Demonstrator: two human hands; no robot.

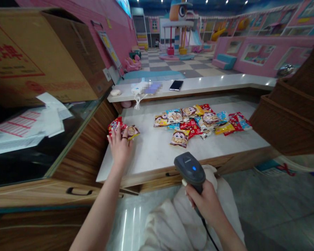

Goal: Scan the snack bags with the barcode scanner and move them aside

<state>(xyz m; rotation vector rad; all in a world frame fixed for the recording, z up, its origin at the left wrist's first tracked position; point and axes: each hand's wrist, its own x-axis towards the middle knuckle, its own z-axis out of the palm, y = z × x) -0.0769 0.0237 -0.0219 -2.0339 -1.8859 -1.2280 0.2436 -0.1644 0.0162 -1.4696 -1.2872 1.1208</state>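
My left hand grips a red snack packet at the left end of a white stone counter. A second, yellow-and-brown snack packet lies against my fingers. To the right sits a loose pile of several colourful snack packets, apart from both hands. My right hand is shut around the handle of a black corded barcode scanner, which is held over the counter's front edge with a blue light showing.
A raised white ledge behind the counter holds a black phone, a white cable and a blurred item. A large cardboard box and a glass case with papers stand left. A wicker shelf stands right.
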